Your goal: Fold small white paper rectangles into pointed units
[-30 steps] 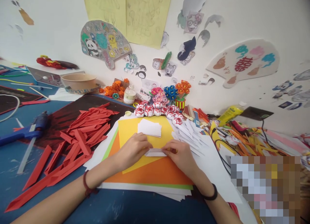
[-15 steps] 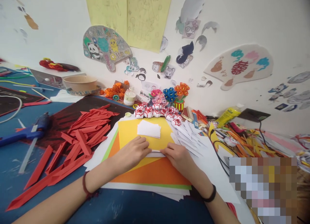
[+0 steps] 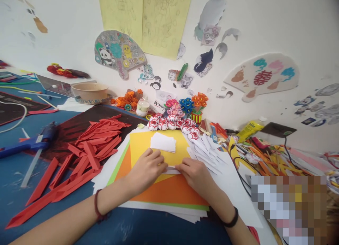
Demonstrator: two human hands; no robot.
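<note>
Between my two hands lies a small white paper strip (image 3: 171, 170), with a fold along its far edge. My left hand (image 3: 151, 166) has its fingers closed on the strip's left end. At the right end, my right hand (image 3: 192, 172) pinches the paper between thumb and curled fingers. Beneath them is a stack of yellow paper (image 3: 140, 142) and orange paper (image 3: 169, 192), with green and white sheets under it. Just beyond my fingers sits a small stack of white paper slips (image 3: 162, 142). Folded white strips (image 3: 205, 153) are heaped to the right.
Folded red paper strips (image 3: 90, 155) pile up at left, beside a blue glue gun (image 3: 39, 142). Red-and-white paper flowers (image 3: 172, 123) line the back, near a small bottle (image 3: 142, 107). Orange and yellow scraps (image 3: 272, 156), a yellow bottle (image 3: 250, 129) and a black cable (image 3: 239, 170) crowd the right.
My left hand has shifted slightly right along the strip, covering more of its left end. My right hand stays nearly in place. The camera view has tilted a little.
</note>
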